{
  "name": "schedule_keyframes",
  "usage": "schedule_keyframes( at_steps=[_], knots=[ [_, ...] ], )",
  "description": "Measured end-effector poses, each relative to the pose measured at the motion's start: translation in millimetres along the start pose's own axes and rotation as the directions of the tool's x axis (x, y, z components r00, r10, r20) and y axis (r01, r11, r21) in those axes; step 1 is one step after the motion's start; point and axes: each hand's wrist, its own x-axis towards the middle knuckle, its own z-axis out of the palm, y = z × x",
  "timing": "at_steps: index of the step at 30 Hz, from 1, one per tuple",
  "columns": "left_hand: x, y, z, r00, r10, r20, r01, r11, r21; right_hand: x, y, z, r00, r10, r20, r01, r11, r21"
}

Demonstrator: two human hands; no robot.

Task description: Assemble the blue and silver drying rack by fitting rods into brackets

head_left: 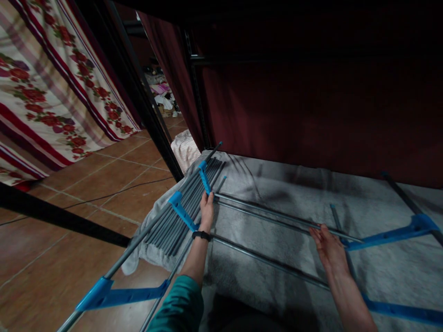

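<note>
A grey metal rack with blue plastic connectors lies partly assembled on a grey blanket. My left hand rests on the left ends of two long rods, next to a bundle of loose grey rods; its fingers point forward and lie flat. A black band circles that wrist. My right hand is curled round the nearer long rod close to a blue bracket at the right.
Brown tiled floor spreads to the left, crossed by a thin cable and a black bar. A floral curtain hangs at the far left. A dark red curtain on a black frame stands behind the blanket. Clutter lies in the far passage.
</note>
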Motion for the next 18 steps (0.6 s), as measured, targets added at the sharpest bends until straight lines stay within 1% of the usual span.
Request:
schedule_keyframes(
  at_steps=[5,9,12,14,15,16,17,18],
  knots=[
    [-2.7,-1.5,2.0,0.999,0.051,-0.014,-0.05,0.998,0.048,0.2,2.4,0.5,1.0,0.001,0.029,-0.002,1.0,0.009],
    [-3.3,-2.8,2.7,0.998,0.062,-0.029,-0.061,0.997,0.051,-0.4,0.9,7.2,1.0,0.0,-0.007,0.0,1.0,0.006],
    [-4.0,-0.2,2.8,0.999,0.045,-0.014,-0.044,0.997,0.065,-4.9,-3.3,8.6,0.997,0.078,0.0,-0.078,0.997,-0.012],
    [-4.2,3.7,3.0,0.999,0.034,0.002,-0.034,0.997,0.067,-11.2,-6.3,0.7,0.99,0.142,0.023,-0.141,0.988,-0.061],
    [-4.1,5.9,3.3,0.999,0.032,0.007,-0.033,0.997,0.068,-15.3,-7.7,-6.8,0.99,0.141,0.017,-0.139,0.985,-0.099],
    [-3.7,8.2,3.7,0.999,0.032,0.01,-0.033,0.997,0.073,-19.7,-9.1,-16.2,0.994,0.106,-0.006,-0.106,0.984,-0.14],
    [-3.0,10.4,4.3,0.999,0.037,0.007,-0.037,0.996,0.08,-24.2,-10.8,-27.1,0.998,0.039,-0.039,-0.045,0.982,-0.182],
    [-1.9,12.1,5.1,0.999,0.045,0.0,-0.045,0.995,0.087,-28.5,-12.9,-38.6,0.995,-0.055,-0.083,0.035,0.974,-0.222]
  ],
)
